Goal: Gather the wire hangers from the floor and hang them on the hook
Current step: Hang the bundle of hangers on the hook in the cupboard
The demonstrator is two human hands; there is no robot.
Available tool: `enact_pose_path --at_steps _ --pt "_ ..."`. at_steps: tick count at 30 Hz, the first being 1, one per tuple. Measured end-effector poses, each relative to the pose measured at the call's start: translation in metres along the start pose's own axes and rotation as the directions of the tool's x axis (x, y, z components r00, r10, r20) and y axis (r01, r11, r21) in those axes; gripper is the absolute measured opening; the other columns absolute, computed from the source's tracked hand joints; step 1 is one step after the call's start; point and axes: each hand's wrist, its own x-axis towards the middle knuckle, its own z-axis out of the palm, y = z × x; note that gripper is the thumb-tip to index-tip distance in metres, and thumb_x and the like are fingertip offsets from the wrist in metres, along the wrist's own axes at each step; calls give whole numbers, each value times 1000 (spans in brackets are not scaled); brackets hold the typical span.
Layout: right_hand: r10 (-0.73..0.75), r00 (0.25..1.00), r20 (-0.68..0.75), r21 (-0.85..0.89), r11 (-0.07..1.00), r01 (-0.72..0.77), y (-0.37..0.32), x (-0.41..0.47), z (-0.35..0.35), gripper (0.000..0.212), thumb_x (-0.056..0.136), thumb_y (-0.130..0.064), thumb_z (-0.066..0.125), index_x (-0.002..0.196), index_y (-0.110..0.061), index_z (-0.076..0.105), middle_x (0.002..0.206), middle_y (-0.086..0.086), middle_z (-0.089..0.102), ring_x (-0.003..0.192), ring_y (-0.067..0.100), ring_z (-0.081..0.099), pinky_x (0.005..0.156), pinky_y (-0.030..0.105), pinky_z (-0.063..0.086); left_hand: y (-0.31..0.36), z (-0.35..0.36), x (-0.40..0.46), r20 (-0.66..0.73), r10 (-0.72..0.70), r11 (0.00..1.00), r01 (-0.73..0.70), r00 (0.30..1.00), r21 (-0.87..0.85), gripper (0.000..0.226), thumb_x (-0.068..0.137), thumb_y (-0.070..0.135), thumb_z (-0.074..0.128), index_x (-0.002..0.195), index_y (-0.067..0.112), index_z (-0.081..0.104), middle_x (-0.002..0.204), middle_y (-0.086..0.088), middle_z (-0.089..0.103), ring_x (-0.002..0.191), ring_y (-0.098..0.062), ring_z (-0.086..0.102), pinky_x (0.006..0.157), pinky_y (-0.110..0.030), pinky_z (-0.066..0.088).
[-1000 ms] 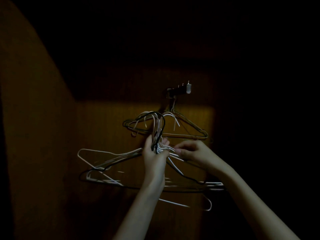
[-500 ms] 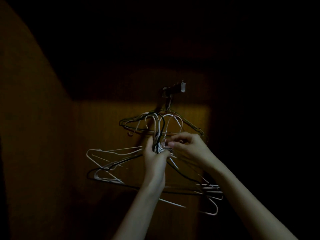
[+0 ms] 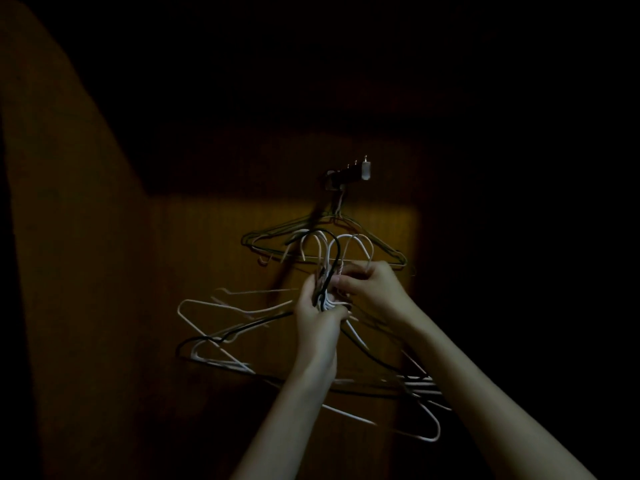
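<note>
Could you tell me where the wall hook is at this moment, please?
In the head view, the wall hook sits just right of centre on the wooden panel, above both hands, with a dark wire hanger already hanging from it.

Thin white and black coated wire hangers (image 3: pixel 242 308) (smooth, matt); brown wood-grain wall panel (image 3: pixel 207 244); metal hook bar (image 3: pixel 349 171), slightly glossy.

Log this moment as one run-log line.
left hand: grips bundle of wire hangers by necks | right hand: pinches hanger tops | hook: holds hung hangers | bundle: not yet hooked
</note>
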Motion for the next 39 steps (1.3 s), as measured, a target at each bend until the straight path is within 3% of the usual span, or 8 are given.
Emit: enact_pose_path --at_steps 2,5,9,13,19,27,35,39 --pt "6 1000 -17 -2 1000 -6 2 0 1 10 87 -4 59 87 -3 70 87 16 69 75 18 66 70 30 54 2 -2 -6 -13 -24 1000 24 1000 -7 75 81 -23 45 141 21 38 129 -12 56 116 -22 56 97 -36 47" --pt "5 998 -70 -76 997 -11 1 -3 1 12 86 -3 60 80 -11 68 79 4 66 68 7 62 59 16 49 5 -7 -16 -14 -56 998 55 998 -40 77 82 -23 44 145 20 31 129 -18 55 113 -23 58 89 -29 48" --pt "32 994 -104 -160 986 -49 -2 -11 -2 10 86 -6 61 82 -14 66 77 -2 60 63 7 53 53 13 44 11 -14 -29 -17 -57 996 56 998 -71 78 83 -24 43 147 19 27 130 -20 54 104 -20 60 92 -30 48" --pt "24 994 -107 -205 978 -46 -4 -21 0 7 87 -9 61 83 -12 66 75 -2 61 64 9 57 56 18 48 18 -19 -41 17 -51 996 52 999 -69 81 83 -23 43 148 19 21 130 -20 54 111 -23 59 86 -28 48" --pt "91 994 -61 -333 937 -106 -1 -34 6 11 91 -8 53 88 -12 63 87 4 63 80 19 62 72 32 55 23 -23 -70 67 -38 997 42 997 -62 73 83 -24 42 144 14 28 125 -18 57 108 -22 58 96 -34 46" --pt "145 970 -194 -289 937 -198 0 -45 -6 12 86 -10 63 94 -1 65 78 0 63 69 10 62 56 17 54 25 -21 -99 49 -68 996 71 996 -51 76 82 -26 41 145 15 28 126 -22 55 112 -27 58 97 -35 47" --pt "252 945 -210 -146 947 -285 1 -62 -29 18 86 1 59 103 5 62 94 17 65 75 19 65 71 32 57 34 -4 -130 24 -77 996 78 997 -54 72 82 -25 41 142 14 32 123 -20 57 112 -26 58 97 -35 47" --pt "192 957 -215 -126 967 -223 -5 -82 -31 10 86 3 58 95 3 63 79 8 62 69 15 62 57 17 55 32 -2 -147 -18 -87 995 87 996 -42 79 80 -26 42 146 15 26 126 -19 56 109 -24 59 92 -32 48"
